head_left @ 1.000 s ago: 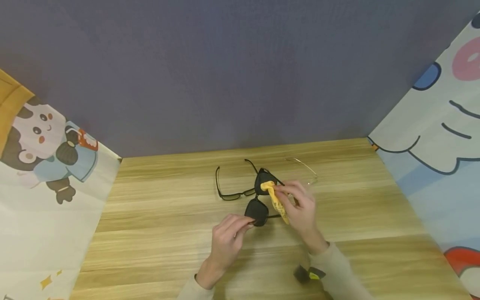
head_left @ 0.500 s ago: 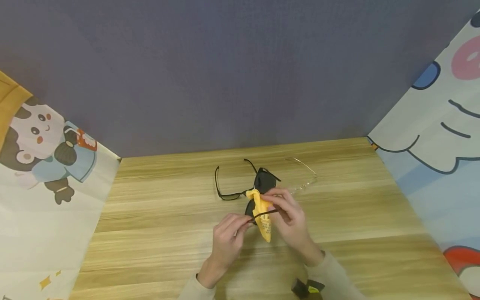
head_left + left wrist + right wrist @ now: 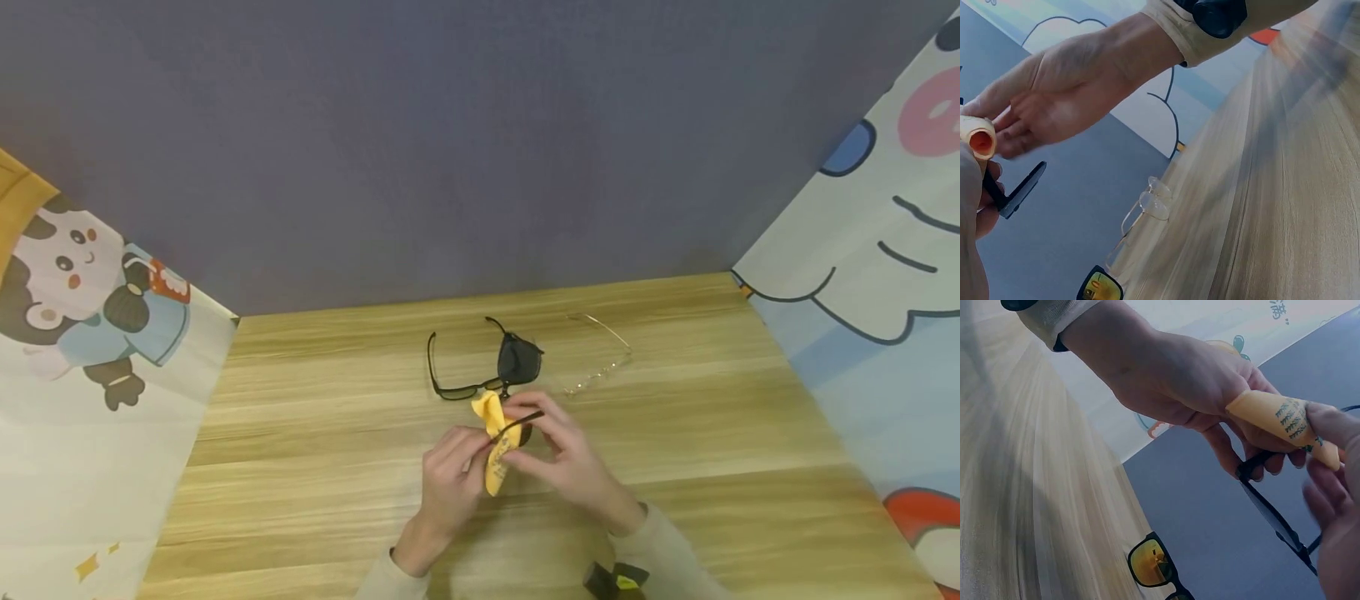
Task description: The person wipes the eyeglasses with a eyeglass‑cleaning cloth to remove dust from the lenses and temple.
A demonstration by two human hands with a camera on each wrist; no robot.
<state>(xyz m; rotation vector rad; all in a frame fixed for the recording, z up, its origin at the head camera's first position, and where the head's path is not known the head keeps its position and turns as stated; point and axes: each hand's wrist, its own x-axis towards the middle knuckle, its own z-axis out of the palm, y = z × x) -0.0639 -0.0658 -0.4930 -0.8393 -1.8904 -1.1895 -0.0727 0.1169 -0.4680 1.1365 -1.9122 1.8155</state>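
A pair of black sunglasses (image 3: 519, 360) is held up over the table, tilted, one dark lens facing up in the head view. My left hand (image 3: 452, 479) grips its near lens corner. The fingers of my right hand (image 3: 570, 458) pinch a folded yellow cloth (image 3: 497, 458) with dark print over the near lens, which the cloth and fingers mostly hide. One temple arm crosses in front of the cloth. In the right wrist view, the left hand's fingers curl round the frame, with the cloth (image 3: 1282, 422) lying between both hands.
On the wooden table (image 3: 315, 467), other black-framed sunglasses (image 3: 459, 393) with yellow-orange mirrored lenses lie behind the hands. Thin wire-rimmed glasses (image 3: 598, 377) lie to their right. A grey wall (image 3: 480, 167) stands behind, with cartoon-printed panels at both sides.
My right hand has carried the yellow cloth from the far lens of the held sunglasses to the near one, toward my left hand. The left hand keeps its grip; the sunglasses have turned slightly.
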